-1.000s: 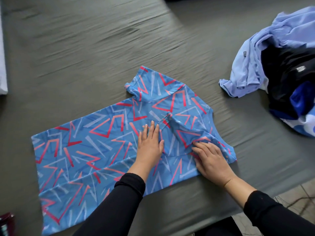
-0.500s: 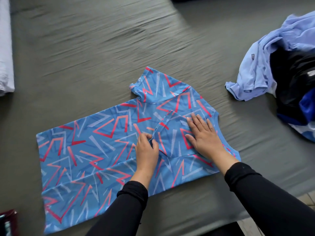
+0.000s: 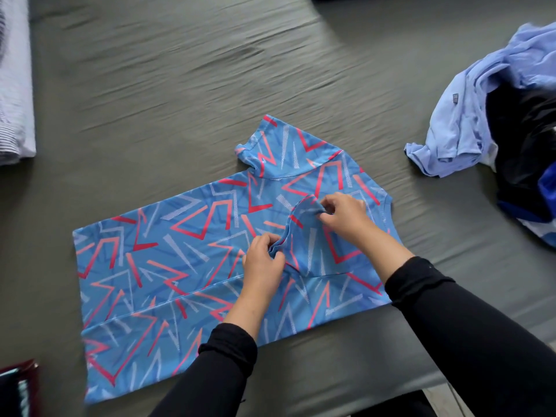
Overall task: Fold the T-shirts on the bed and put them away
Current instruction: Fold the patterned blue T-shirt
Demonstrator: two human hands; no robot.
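Grey bedsheet (image 3: 180, 70) covers the bed, and nearest lies the blue patterned T-shirt (image 3: 168, 266), spread flat. On it, the left hand (image 3: 263, 263) and right hand (image 3: 343, 215) each pinch the folded-in sleeve's edge. Farther right sits a heap of unfolded clothes (image 3: 487, 115).

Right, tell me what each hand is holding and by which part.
Both hold the patterned blue T-shirt by its folded-in sleeve: the left hand pinches the sleeve's near edge, and the right hand pinches its far end, lifting it slightly.
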